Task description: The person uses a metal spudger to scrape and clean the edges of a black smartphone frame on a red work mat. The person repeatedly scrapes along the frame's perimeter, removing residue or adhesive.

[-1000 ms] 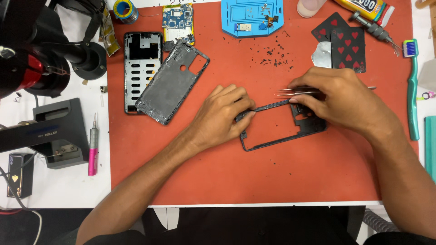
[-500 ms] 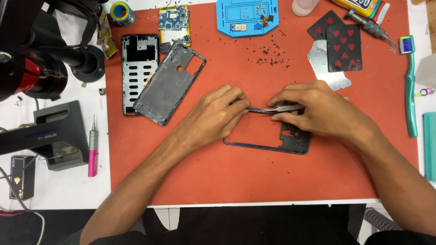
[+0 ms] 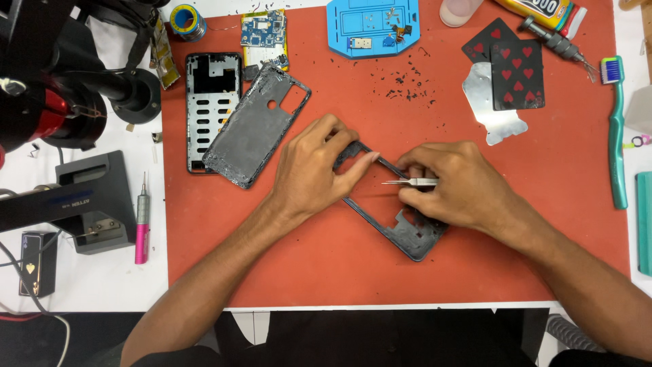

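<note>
2 hands fix a phone frame

The left hand (image 3: pixel 316 170) pinches the black phone frame (image 3: pixel 407 234) mid-mat (image 3: pixel 353 278); the right hand (image 3: pixel 451 183) squeezes thin tweezers (image 3: pixel 401 182) over it.

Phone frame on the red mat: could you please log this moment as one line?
left hand: steadies phone frame | right hand: holds tweezers at frame edge | red mat: back cover lies left

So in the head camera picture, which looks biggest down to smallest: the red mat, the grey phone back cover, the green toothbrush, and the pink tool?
1. Red mat, by far the biggest.
2. Grey phone back cover.
3. Green toothbrush: about as long as the cover, but much thinner.
4. Pink tool, the smallest.
</note>
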